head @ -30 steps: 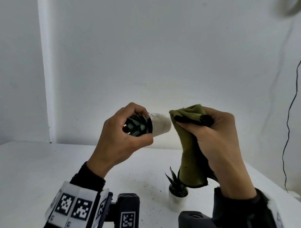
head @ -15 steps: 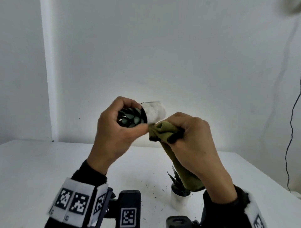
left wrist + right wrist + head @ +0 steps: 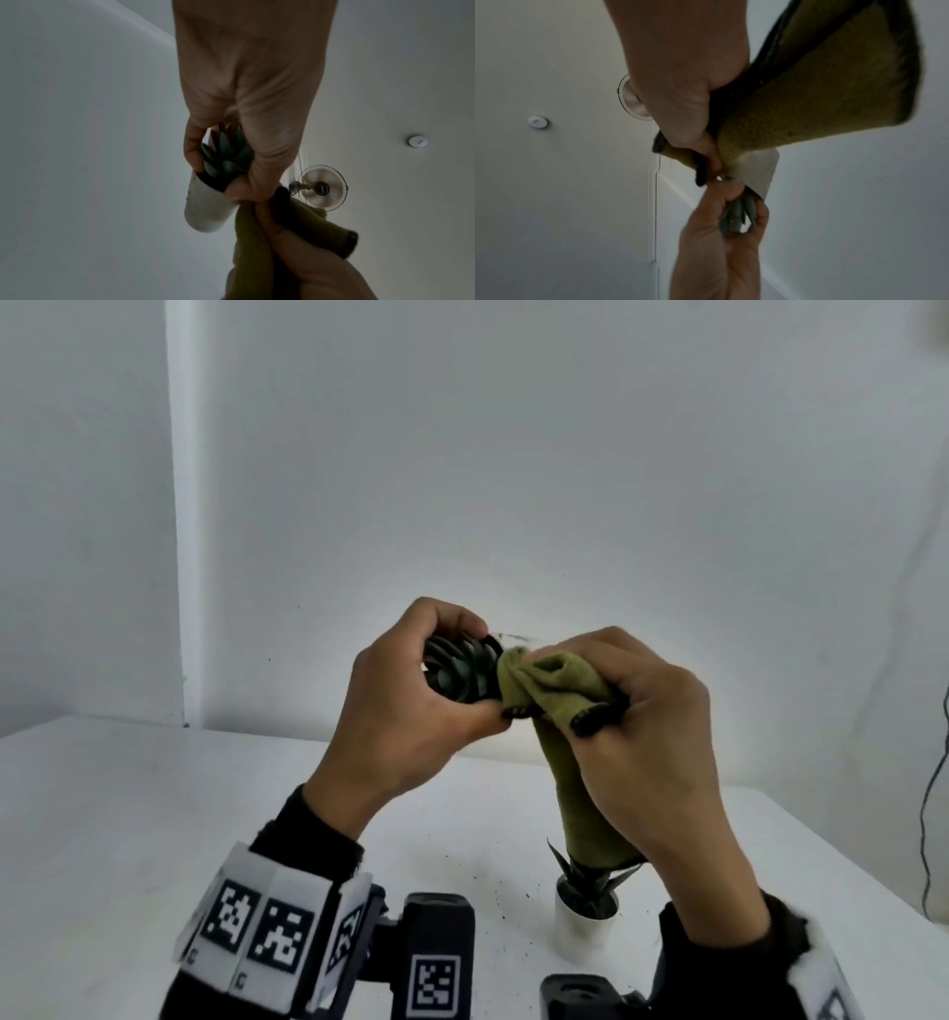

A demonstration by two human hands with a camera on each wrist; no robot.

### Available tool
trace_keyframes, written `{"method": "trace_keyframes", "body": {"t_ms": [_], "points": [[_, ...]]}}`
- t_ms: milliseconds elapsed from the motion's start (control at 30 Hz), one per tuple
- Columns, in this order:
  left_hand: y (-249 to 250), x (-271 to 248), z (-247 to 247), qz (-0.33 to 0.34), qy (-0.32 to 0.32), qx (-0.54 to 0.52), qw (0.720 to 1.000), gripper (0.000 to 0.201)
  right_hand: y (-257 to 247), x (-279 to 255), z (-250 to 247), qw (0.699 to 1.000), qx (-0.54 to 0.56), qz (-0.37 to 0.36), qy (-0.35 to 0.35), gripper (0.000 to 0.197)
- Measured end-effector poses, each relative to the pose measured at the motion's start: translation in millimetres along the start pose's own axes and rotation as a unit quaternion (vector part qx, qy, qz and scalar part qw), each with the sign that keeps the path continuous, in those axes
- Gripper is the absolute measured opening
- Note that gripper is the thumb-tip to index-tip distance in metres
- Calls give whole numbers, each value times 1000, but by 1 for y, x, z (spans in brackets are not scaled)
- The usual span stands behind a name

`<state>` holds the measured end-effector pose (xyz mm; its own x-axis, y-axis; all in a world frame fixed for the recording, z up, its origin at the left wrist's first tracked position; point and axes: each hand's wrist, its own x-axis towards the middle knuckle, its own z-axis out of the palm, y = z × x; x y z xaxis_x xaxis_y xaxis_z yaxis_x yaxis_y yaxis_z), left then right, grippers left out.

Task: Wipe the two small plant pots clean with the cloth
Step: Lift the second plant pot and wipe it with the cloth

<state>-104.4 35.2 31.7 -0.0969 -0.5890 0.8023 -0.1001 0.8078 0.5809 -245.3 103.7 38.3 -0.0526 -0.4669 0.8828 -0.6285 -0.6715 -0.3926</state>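
My left hand (image 3: 411,711) holds a small white pot (image 3: 205,209) with a dark green succulent (image 3: 459,670) up in the air, tipped on its side, fingers curled round its rim. My right hand (image 3: 642,721) grips an olive-green cloth (image 3: 554,685) bunched over the pot's body, which hides the pot in the head view. The cloth's tail (image 3: 580,814) hangs down. In the right wrist view the cloth (image 3: 821,97) covers part of the pot (image 3: 759,172). A second white pot (image 3: 585,932) with a spiky plant stands on the table below my right wrist.
The white table (image 3: 154,814) has soil crumbs (image 3: 493,886) scattered near the standing pot. A white wall rises behind it, and a black cable (image 3: 934,788) hangs at the right. A fan (image 3: 321,187) and a round ceiling fixture (image 3: 416,141) show overhead.
My right hand has brought the cloth from beside the pot onto it and now covers its body. Both hands have come closer together and shifted slightly lower.
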Motion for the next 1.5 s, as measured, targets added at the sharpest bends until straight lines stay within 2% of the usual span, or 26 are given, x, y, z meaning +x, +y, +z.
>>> {"method": "trace_keyframes", "body": {"t_ms": [67,100,200,267,400,700,933,1000,1200,1267,1333,1400,1500], "points": [[-3,2,-4,-15,21,-9,1000,50,0,1,-5,997,-8,45,-64,21],[-4,3,-5,-20,23,-10,999,48,1,1,-7,996,1,67,-64,24],[-3,3,-8,-5,8,1,1000,46,6,3,-15,992,52,111,34,26],[-2,2,-7,13,0,8,1000,45,6,3,-20,986,59,123,92,20],[1,-2,0,36,-16,10,999,43,3,3,-23,980,75,126,134,15],[2,-6,8,47,-61,-1,997,37,-3,0,-4,997,20,65,48,40],[4,-4,7,28,-47,-63,997,33,-2,0,0,997,-1,20,80,22],[2,-5,8,21,-46,-61,997,33,3,0,0,995,-16,40,88,17],[0,-6,10,5,-57,-39,998,34,26,4,-13,976,-120,167,73,4],[-1,-5,10,-1,-68,-29,997,34,25,5,-21,974,-79,187,100,2],[-3,-5,11,-7,-76,-9,997,35,15,6,-27,975,12,191,114,5],[-4,-5,13,-13,-71,-9,997,35,3,4,-29,977,83,183,77,9],[-3,-5,12,-17,-58,-66,996,33,-3,3,-22,986,67,155,-3,15]]}}
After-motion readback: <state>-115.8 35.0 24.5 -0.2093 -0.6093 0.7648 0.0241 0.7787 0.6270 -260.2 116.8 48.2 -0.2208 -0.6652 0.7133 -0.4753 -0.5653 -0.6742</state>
